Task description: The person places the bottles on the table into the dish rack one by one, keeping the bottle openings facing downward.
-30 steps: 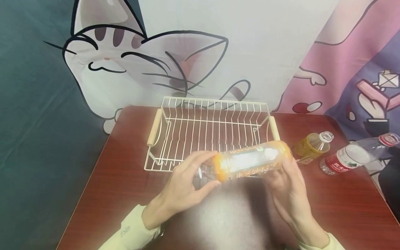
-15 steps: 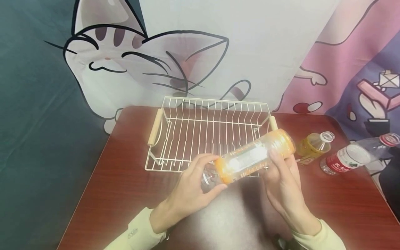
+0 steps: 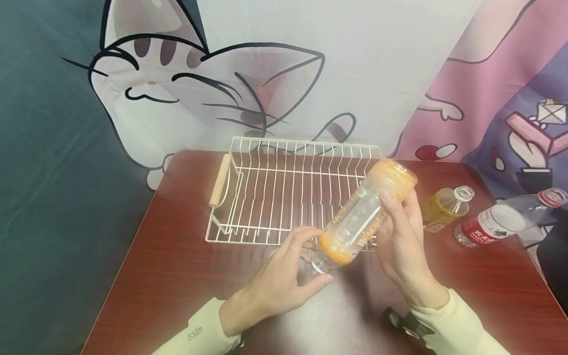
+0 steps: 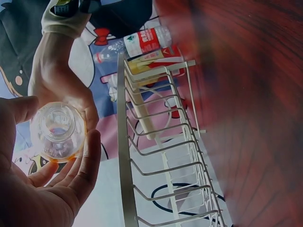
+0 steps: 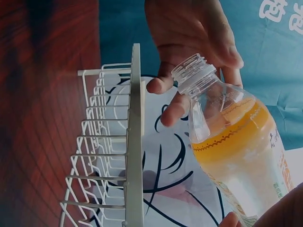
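Note:
My right hand (image 3: 401, 241) grips an uncapped clear plastic bottle (image 3: 357, 219) with an orange-banded label, thumb across its lower body. The bottle slants, its base up to the right and its open neck down to the left. Around the neck, my left hand (image 3: 284, 276) is spread loosely, thumb held off it and fingertips close to the bottle's shoulder. In the right wrist view the threaded mouth of the bottle (image 5: 194, 73) shows in front of the left fingers (image 5: 177, 109). The left wrist view looks straight at the bottle's mouth (image 4: 57, 125).
Behind the hands stands a cream wire dish rack (image 3: 306, 142) with wooden handles (image 3: 219, 180). To its right are a yellow-labelled bottle (image 3: 443, 209) and a red-labelled bottle (image 3: 481, 227) near the right edge of the red-brown table (image 3: 168, 276).
The orange-labelled bottle has tilted steeper, base rising and neck dropping toward me. The left hand has shifted right and down, its thumb moving off the bottle. The right hand keeps its grip.

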